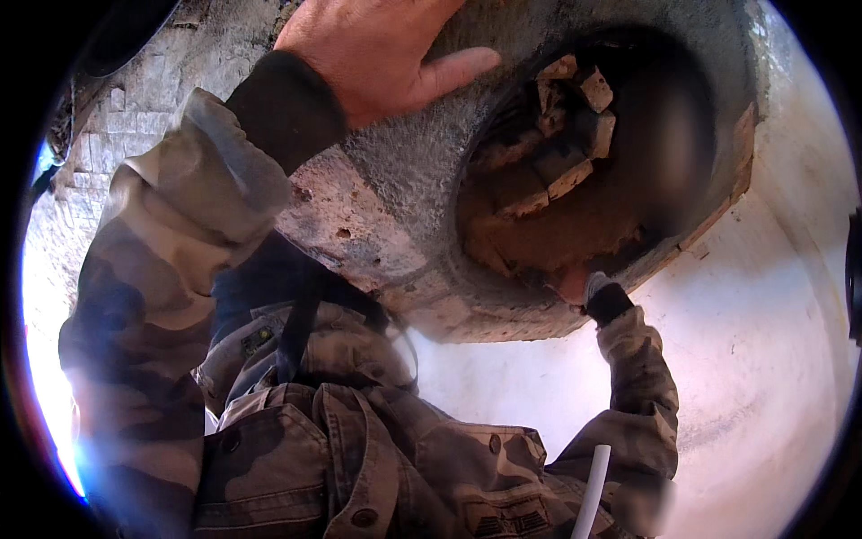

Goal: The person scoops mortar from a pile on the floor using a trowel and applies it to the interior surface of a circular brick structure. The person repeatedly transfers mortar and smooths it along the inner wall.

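My left hand [373, 58] lies flat on the rough grey masonry surface [404, 175], its thumb stretched out to the right. The other fingers run past the upper edge of the view. At the lower rim of a dark round opening [620, 220] is my right hand [572, 286], mostly in shadow. Its fingers are too dim to show whether they hold anything. Inside the opening, beyond that hand, several broken bricks [566, 169] stand in a curved row on brown earth.
A pale curved wall [745, 332] rises at the right and below the masonry. Worn brickwork [135, 121] lies at the upper left. A white tube [591, 492] sticks up near my front at the lower edge. Bright light glares at the left rim.
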`<control>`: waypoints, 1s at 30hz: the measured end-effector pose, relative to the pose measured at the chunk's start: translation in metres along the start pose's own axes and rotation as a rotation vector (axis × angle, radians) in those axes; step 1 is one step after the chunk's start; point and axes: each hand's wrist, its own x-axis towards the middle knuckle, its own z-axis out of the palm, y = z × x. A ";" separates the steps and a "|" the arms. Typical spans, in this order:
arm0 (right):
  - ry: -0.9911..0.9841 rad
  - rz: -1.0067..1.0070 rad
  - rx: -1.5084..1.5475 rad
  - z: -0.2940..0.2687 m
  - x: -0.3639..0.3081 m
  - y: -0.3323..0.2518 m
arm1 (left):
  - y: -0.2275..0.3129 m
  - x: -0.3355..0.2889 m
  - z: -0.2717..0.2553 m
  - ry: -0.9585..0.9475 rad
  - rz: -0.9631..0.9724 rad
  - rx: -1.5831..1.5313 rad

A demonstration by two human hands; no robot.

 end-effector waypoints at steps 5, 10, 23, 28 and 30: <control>-0.200 0.136 0.069 -0.015 -0.085 -0.051 | 0.000 -0.001 -0.005 -0.070 -0.014 0.048; -0.163 0.058 -0.021 -0.063 -0.086 -0.027 | 0.006 0.002 -0.013 -0.094 -0.074 -0.018; -0.068 -0.055 -0.640 -0.076 0.081 -0.097 | 0.001 0.000 -0.006 -0.073 -0.001 -0.004; -0.127 -0.124 -0.803 -0.087 0.024 -0.122 | 0.008 0.013 -0.016 -0.288 -0.068 0.073; -0.102 -0.227 -0.821 -0.084 0.034 -0.100 | 0.006 0.011 -0.017 -0.288 -0.064 0.061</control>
